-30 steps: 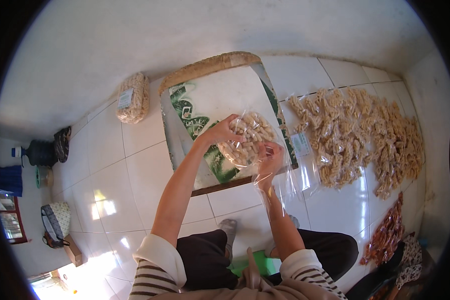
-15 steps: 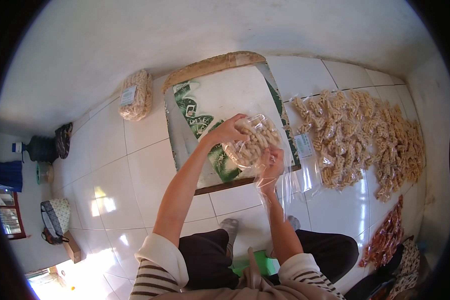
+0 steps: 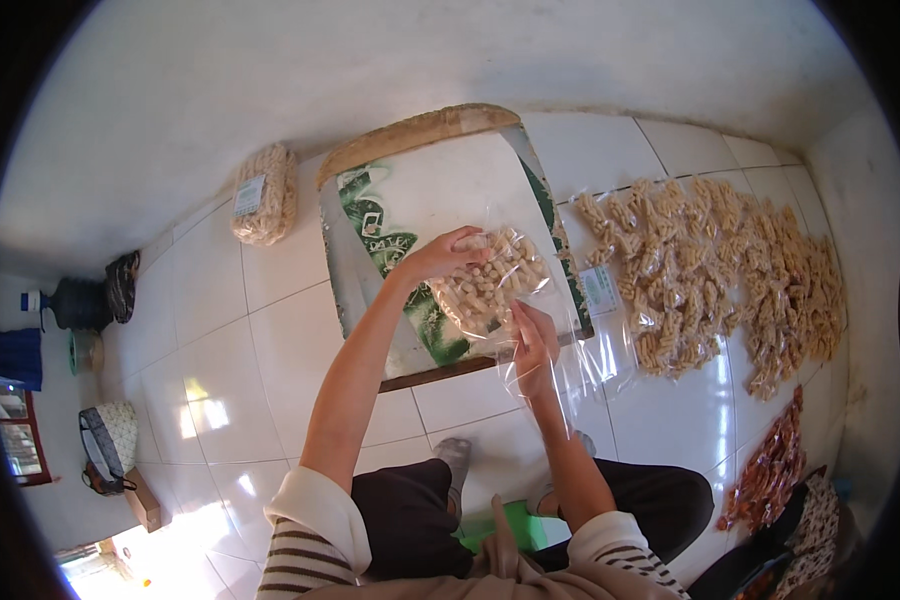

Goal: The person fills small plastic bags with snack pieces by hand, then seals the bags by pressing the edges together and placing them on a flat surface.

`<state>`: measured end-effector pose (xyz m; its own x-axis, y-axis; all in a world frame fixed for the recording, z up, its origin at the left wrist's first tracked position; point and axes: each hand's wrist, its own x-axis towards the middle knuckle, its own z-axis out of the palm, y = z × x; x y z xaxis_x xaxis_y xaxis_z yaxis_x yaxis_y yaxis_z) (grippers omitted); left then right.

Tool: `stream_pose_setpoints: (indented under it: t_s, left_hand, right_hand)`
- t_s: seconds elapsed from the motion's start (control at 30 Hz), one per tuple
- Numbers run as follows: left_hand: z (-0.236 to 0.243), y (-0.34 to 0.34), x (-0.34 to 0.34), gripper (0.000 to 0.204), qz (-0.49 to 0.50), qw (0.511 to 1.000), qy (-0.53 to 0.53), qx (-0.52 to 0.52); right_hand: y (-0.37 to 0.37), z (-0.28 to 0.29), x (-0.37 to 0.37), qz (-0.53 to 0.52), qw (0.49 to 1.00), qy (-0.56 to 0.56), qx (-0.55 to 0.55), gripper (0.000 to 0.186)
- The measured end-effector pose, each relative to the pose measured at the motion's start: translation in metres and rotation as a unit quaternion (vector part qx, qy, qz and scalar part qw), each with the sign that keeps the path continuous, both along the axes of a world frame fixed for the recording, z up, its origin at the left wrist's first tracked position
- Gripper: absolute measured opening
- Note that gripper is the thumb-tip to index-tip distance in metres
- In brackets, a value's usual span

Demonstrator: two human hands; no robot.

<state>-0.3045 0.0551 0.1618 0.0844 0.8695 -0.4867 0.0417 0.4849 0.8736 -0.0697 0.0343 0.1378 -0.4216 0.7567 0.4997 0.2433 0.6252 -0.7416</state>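
A clear plastic bag of pale, short snack sticks (image 3: pixel 490 295) lies on a worn board (image 3: pixel 470 175) with a white and green top. My left hand (image 3: pixel 448 255) grips the upper left of the bag with bent fingers. My right hand (image 3: pixel 532 345) pinches clear film at the lower right of that bag, and loose film drapes down over that wrist. Just right of the board is a clear wrapper with a printed label (image 3: pixel 600 290), partly under more film.
Many small packs of beige snacks (image 3: pixel 710 270) cover the right floor, with reddish packs (image 3: pixel 775 460) below them. A large snack bundle (image 3: pixel 265 195) sits left of the board. A water jug (image 3: pixel 78 302), a patterned bag (image 3: pixel 115 435) and a box (image 3: pixel 142 500) line the left wall.
My right hand has moved down toward me along the film, its fingers now straighter in the pinch. My left hand has shifted slightly and still holds the bag's upper left.
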Motion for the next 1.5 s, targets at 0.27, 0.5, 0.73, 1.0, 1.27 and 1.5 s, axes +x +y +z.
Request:
stream_pose_setpoints:
  t_s: [0.27, 0.5, 0.73, 1.0, 1.27, 1.5]
  left_hand:
    - [0.0, -0.003, 0.006, 0.085, 0.01, 0.996, 0.065, 0.053]
    - [0.017, -0.004, 0.01, 0.086, -0.037, 0.992, 0.106, 0.062]
    - [0.016, -0.007, 0.022, 0.073, 0.001, 0.836, 0.505, 0.214]
    - [0.008, -0.007, 0.066, 0.079, -0.032, 0.715, 0.632, 0.298]
    - [0.01, -0.006, 0.064, 0.081, -0.049, 0.718, 0.631, 0.29]
    - [0.015, 0.001, 0.074, 0.082, -0.051, 0.712, 0.635, 0.295]
  right_hand:
    - [-0.006, -0.017, -0.014, -0.034, 0.992, 0.046, -0.116, 0.029]
    - [-0.005, -0.009, -0.017, -0.018, 0.993, -0.004, -0.116, 0.034]
    - [-0.015, -0.005, -0.026, -0.019, 0.996, -0.007, -0.089, 0.045]
    - [-0.005, -0.015, -0.029, -0.101, 0.904, 0.245, -0.335, 0.046]
    - [0.022, -0.018, -0.045, -0.133, 0.96, 0.113, -0.219, 0.047]
    - [0.024, -0.037, -0.036, -0.139, 0.98, 0.044, -0.133, 0.043]
